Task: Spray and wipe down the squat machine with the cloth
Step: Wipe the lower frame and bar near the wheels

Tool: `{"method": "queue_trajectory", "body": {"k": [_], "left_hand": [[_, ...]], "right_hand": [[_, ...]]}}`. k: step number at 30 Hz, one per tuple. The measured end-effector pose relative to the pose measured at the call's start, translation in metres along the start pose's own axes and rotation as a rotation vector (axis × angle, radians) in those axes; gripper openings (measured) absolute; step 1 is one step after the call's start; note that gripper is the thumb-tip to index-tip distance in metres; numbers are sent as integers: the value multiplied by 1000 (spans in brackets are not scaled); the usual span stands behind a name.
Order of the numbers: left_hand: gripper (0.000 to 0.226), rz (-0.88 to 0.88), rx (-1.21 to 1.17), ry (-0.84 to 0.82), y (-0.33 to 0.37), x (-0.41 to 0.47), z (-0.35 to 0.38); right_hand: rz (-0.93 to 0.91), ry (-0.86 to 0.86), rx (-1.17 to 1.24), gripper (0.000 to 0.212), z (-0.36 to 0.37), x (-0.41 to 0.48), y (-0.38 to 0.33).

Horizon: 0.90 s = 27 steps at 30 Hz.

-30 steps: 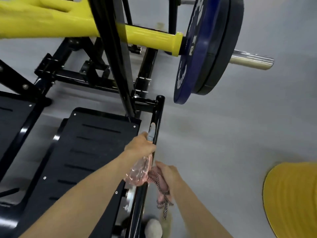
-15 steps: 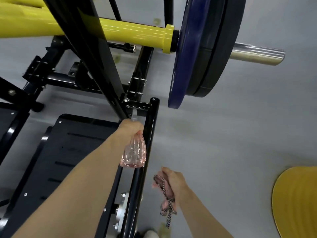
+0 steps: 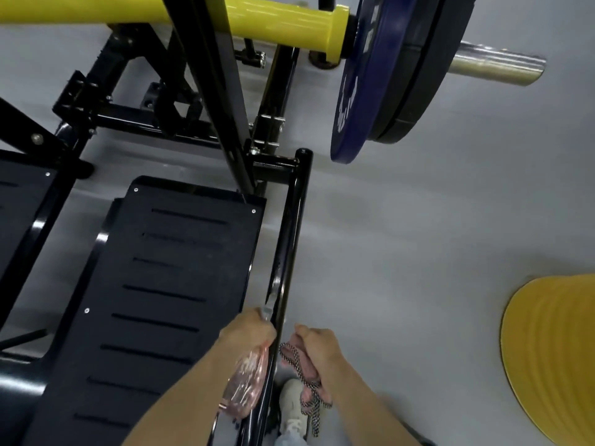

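The left hand (image 3: 248, 333) grips the pink spray bottle (image 3: 246, 384), nozzle close to the black side rail (image 3: 294, 220) of the squat machine (image 3: 180, 268); the right hand (image 3: 318, 349) clutches the cloth (image 3: 306, 370) just beside that rail; spraying seems the step in hand; next, the cloth likely needs pressing onto the rail and drawing along it.

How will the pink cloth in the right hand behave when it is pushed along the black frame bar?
Probably floppy: the cloth hangs bunched below the right hand, its braided cord dangling loose. Likely light, since curled fingers alone carry it. It should fold around the black bar rather than slide stiffly.
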<state>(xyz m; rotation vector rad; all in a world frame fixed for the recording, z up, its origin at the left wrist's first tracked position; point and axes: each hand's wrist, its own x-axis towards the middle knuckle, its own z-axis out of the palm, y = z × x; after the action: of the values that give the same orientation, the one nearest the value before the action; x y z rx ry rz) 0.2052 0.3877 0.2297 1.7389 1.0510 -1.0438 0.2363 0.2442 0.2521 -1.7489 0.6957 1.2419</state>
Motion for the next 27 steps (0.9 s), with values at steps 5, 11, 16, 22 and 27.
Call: {"method": "queue_trajectory", "body": {"k": [5, 11, 16, 22, 27], "left_hand": [[74, 32, -109, -202, -77, -47, 34], [23, 36, -19, -196, -166, -78, 77], [15, 102, 310, -156, -227, -106, 99], [18, 114, 407, -178, -283, -119, 116], [33, 145, 528, -242, -293, -126, 108]], "right_hand": [[-18, 18, -128, 49, 21, -29, 74], [78, 84, 34, 37, 61, -78, 160], [114, 191, -7, 38, 104, -112, 225], [196, 222, -53, 41, 128, -140, 269], [204, 295, -162, 38, 131, -144, 270]]}}
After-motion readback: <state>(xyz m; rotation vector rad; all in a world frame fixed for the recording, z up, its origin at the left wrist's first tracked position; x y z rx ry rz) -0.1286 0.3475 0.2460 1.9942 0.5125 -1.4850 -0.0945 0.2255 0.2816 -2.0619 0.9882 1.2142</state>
